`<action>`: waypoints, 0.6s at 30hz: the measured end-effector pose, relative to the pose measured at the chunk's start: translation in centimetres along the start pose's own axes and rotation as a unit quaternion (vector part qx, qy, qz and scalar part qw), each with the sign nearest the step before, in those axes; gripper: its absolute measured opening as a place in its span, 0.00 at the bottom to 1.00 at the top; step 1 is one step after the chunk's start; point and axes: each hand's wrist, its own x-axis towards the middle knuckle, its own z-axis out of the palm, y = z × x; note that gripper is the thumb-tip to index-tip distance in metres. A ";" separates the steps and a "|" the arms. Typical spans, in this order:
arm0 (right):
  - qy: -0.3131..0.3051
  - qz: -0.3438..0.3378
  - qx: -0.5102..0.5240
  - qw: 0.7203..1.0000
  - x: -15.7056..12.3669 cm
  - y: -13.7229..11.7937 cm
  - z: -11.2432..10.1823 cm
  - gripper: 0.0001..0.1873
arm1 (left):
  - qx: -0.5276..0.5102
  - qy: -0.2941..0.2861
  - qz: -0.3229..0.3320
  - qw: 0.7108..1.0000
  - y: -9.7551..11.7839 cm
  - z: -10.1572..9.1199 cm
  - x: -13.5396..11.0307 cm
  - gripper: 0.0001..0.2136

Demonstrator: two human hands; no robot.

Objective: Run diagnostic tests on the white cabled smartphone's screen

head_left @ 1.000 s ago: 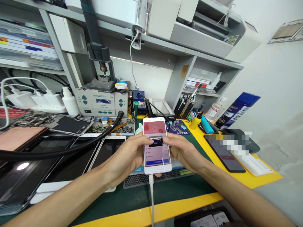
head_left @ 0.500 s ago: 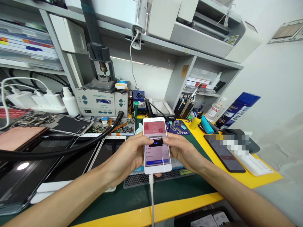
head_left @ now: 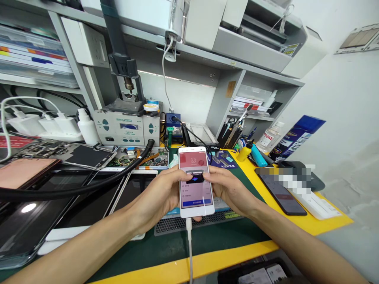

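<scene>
1. Head view: both forearms angle in from the bottom corners, left forearm (head_left: 97, 238) and right forearm (head_left: 291, 234) making a wide V that meets at a white phone (head_left: 197, 196).
2. Left hand (head_left: 166, 190) has the phone's left side, its thumb lying across the edge with the tip on or just above the screen.
3. Right hand (head_left: 229, 188) pretty much mirrors that on the right side, thumb pointing inward, tip over the screen edge.
4. Grip-wise, the phone's pinched between the two hands; most fingers are tucked behind it, so can't tell how they're curled. One fingertip peeks out below the bottom edge, no clue whose.
5. Phone's upright-ish, screen lit and facing the camera, above a green mat (head_left: 142, 256), with a white cable (head_left: 190, 241) running down from its bottom end.
</scene>
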 end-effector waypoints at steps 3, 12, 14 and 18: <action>0.002 0.001 0.004 1.000 0.0 0.0 0.0 0.17 | -0.002 0.000 0.000 1.000 0.0 0.0 0.0 0.18; 0.001 0.000 0.005 1.000 0.0 0.0 0.0 0.16 | -0.002 0.000 0.003 1.000 0.0 0.1 0.0 0.17; 0.002 -0.001 0.006 1.000 0.0 0.0 0.0 0.15 | -0.005 0.001 0.001 1.000 0.1 0.2 0.0 0.17; 0.013 0.006 0.013 1.000 0.1 0.1 0.0 0.16 | -0.015 0.015 -0.006 1.000 0.2 0.4 0.0 0.19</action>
